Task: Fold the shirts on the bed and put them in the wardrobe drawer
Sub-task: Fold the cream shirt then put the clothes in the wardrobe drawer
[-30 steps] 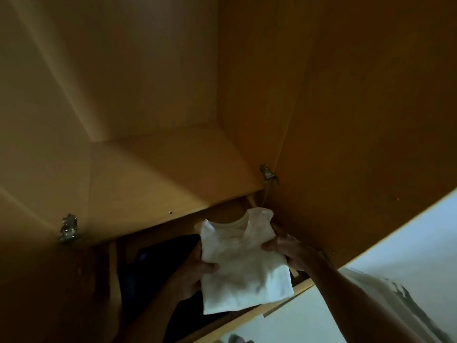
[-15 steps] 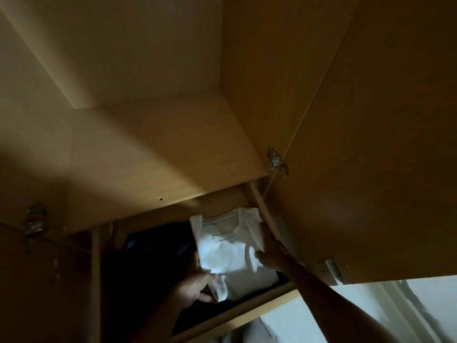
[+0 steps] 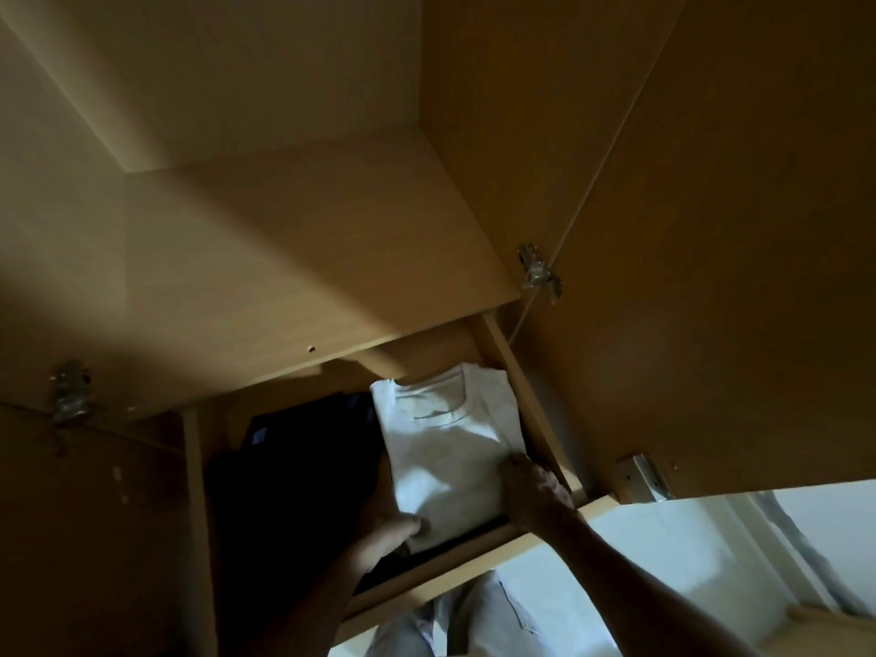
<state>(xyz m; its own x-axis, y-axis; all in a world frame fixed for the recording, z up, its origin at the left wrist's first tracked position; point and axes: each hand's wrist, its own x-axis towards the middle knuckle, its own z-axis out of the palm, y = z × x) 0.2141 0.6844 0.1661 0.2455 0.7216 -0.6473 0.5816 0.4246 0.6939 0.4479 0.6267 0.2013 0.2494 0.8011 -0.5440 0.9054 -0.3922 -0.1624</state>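
A folded white shirt [image 3: 448, 450] lies in the open drawer [image 3: 455, 564] of the wardrobe, low and right of centre in the frame, tucked against the drawer's right wall with its collar pointing toward the back. A small tag shows inside the neckline, but the light is too dim to read any writing on it, and no brand or print can be made out on the shirt front.

The left hand [image 3: 386, 516] comes up from the bottom of the frame and holds the near left corner of the shirt, thumb lying on top of the cloth and the fingers hidden beneath it. The right hand [image 3: 533, 493] reaches in from the lower right and rests on the near right edge of the shirt, fingers bent down against the fabric beside the drawer wall; whether they pinch it or only press on it I cannot tell.

To the left of the shirt, filling the rest of the drawer, lie dark clothes [image 3: 294, 471], nearly black in the shadow, touching the shirt's left side.

Above the drawer a wooden shelf [image 3: 294, 258] spans the middle of the frame, with a small hole near its front edge. A metal hinge [image 3: 538, 272] sits at right of centre where the open door [image 3: 720, 258] meets the cabinet, and another hinge [image 3: 68, 393] sits at the left edge.
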